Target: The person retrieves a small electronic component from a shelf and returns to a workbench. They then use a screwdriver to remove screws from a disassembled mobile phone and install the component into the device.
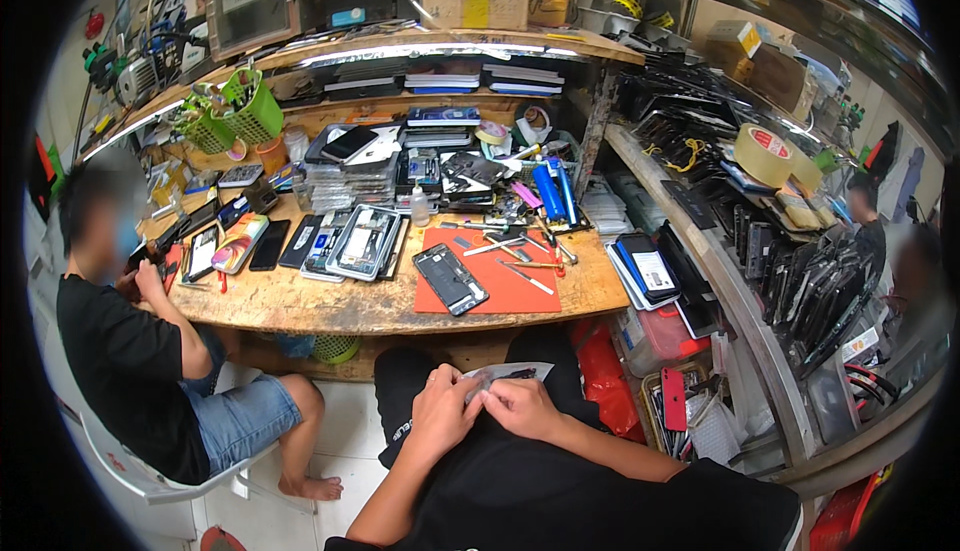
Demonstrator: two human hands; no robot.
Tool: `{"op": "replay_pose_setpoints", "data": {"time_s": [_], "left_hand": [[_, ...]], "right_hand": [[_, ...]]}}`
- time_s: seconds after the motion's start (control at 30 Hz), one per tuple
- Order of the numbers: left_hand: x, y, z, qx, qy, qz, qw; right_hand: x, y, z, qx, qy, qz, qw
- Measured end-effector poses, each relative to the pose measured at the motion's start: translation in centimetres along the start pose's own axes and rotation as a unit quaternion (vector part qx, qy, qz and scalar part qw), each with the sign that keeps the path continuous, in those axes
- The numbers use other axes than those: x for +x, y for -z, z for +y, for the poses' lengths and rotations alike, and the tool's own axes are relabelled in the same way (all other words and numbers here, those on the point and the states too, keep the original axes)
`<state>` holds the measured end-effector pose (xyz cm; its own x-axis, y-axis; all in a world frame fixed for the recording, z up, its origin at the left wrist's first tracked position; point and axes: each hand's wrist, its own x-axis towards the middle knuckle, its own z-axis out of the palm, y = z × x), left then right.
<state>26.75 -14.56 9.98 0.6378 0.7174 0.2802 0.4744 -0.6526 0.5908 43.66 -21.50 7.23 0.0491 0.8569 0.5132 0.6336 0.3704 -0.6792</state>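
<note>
Over my lap, my left hand and my right hand meet with fingers pinched together. Between them they hold a small clear plastic bag, with something dark showing in it that is too small to name. Ahead on the bench, a phone with its inside exposed lies tilted on an orange-red mat. Tweezers and other slim tools lie on the mat's right part, close to several small screwdrivers.
The wooden bench carries phone trays, a squeeze bottle and green baskets. At the left, a co-worker sits handling a phone. A rack of dark phone parts stands right; below it lies a red phone.
</note>
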Motion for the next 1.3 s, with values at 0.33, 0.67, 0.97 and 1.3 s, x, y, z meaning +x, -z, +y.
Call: {"op": "replay_pose_setpoints", "data": {"time_s": [0.33, 0.67, 0.97, 1.3], "left_hand": [[0.3, 0.5, -0.2, 0.000, -0.052, 0.060, 0.997], [0.3, 3.3, -2.8, -0.318, 0.074, 0.098, 0.940], [0.3, 1.3, -3.7, -0.596, 0.064, 0.108, 0.793], [0.2, 2.8, -2.9, -0.513, -0.030, 0.034, 0.857]], "right_hand": [[0.7, 0.9, -1.6, -0.033, 0.095, -0.019, 0.995], [3.6, 5.4, -1.0, 0.154, -0.086, 0.165, 0.970], [4.9, 6.6, -3.5, 0.298, -0.045, -0.039, 0.953], [4.7, 7.2, -4.2, 0.262, -0.038, 0.004, 0.964]]}}
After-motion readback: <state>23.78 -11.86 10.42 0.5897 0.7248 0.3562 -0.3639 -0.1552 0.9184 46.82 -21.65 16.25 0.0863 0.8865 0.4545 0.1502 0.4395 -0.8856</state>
